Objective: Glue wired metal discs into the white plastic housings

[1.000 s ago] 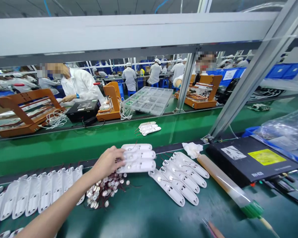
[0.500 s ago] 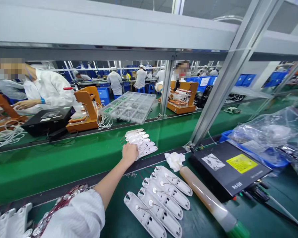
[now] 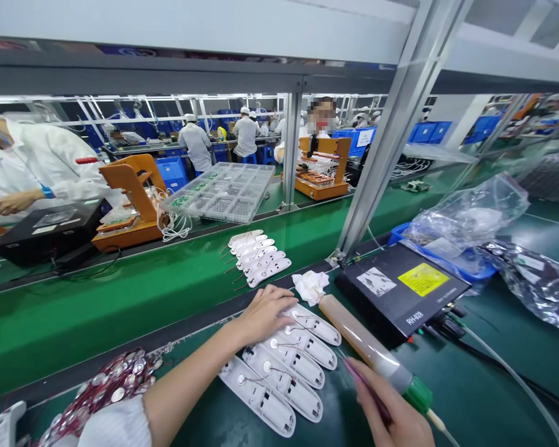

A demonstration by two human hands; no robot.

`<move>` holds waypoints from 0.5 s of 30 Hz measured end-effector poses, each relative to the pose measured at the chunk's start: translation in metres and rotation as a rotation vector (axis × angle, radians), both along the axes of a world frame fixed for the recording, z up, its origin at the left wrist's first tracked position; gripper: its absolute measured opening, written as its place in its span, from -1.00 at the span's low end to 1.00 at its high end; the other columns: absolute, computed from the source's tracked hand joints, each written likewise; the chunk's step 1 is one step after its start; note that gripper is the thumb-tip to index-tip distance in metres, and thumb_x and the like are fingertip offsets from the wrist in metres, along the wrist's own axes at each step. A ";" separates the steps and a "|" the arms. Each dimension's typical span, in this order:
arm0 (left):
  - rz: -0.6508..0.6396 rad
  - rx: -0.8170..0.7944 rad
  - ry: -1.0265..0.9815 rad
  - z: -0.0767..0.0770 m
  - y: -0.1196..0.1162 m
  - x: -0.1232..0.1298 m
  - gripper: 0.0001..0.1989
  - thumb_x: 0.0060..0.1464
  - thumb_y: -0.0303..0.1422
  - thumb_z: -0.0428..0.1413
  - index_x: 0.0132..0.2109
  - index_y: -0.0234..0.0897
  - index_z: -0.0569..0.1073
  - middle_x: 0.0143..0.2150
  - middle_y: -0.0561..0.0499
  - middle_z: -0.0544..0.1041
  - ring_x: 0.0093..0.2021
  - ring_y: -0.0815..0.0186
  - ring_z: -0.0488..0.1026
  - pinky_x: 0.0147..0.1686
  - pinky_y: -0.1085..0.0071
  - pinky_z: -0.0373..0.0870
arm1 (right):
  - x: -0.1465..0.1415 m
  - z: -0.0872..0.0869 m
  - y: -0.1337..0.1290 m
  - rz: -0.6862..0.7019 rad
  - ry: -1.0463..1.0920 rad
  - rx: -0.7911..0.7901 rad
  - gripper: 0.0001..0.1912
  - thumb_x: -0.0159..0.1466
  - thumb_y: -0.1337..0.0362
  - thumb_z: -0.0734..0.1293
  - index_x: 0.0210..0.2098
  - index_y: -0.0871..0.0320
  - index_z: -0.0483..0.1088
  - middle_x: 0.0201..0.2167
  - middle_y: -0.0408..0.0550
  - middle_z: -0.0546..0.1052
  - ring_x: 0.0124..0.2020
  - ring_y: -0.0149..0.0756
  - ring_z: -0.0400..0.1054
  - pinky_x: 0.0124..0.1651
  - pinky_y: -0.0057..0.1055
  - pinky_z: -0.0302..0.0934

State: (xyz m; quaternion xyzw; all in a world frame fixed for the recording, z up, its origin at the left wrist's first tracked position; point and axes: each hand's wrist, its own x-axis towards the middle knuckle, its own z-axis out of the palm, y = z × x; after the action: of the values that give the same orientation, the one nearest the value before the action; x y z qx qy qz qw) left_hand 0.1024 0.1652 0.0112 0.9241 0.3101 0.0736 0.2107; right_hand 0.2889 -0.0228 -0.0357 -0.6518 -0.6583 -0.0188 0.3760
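Observation:
My left hand (image 3: 269,310) reaches over the far end of a row of white plastic housings (image 3: 286,388). Its fingers are stretched out on or just above the farthest ones; contact is hard to make out. Each housing carries a small round disc with thin wires. At the lower right, my right hand (image 3: 391,406) is closed around a slim tool with a dark reddish handle (image 3: 381,406), its thin tip blurred near the housings. More white housings (image 3: 261,254) lie in a row on the green belt beyond my left hand.
A large glue syringe (image 3: 363,341) with a green cap lies beside crumpled white tissue (image 3: 310,285). Right of it sit a black control box (image 3: 400,288) and a blue tray (image 3: 482,270) with plastic bags. Wired discs (image 3: 114,385) are heaped at left. A metal post (image 3: 382,130) rises behind.
My left hand has drawn back from the housings on the green belt to those on the near table. My right hand has come into view with the slim tool. The camera view has shifted right.

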 end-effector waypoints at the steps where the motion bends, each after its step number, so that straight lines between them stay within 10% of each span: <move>1: -0.017 -0.017 -0.003 -0.002 0.000 0.003 -0.65 0.08 -0.30 0.15 0.03 -0.13 0.36 0.08 0.06 0.37 0.05 0.21 0.22 0.01 0.26 0.16 | 0.001 0.007 0.008 -0.029 -0.007 0.049 -0.72 0.30 0.13 0.14 -0.06 0.00 0.33 -0.22 -0.17 0.53 -0.34 -0.40 0.46 -0.42 -0.69 0.31; 15: -0.032 -0.160 0.013 0.002 -0.009 -0.024 -0.72 0.08 -0.42 0.13 -0.04 -0.15 0.38 -0.01 0.05 0.43 0.02 0.23 0.22 -0.01 0.26 0.07 | -0.005 0.014 0.009 0.103 -0.002 -0.022 -0.74 0.30 0.22 0.16 -0.05 0.07 0.32 -0.21 -0.16 0.52 -0.27 -0.47 0.44 -0.28 -0.71 0.28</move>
State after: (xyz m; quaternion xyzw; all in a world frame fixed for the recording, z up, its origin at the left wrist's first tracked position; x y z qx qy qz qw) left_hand 0.0786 0.1559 0.0135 0.9097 0.3014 0.0394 0.2829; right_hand 0.2838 -0.0143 -0.0215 -0.6211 -0.6915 0.0073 0.3688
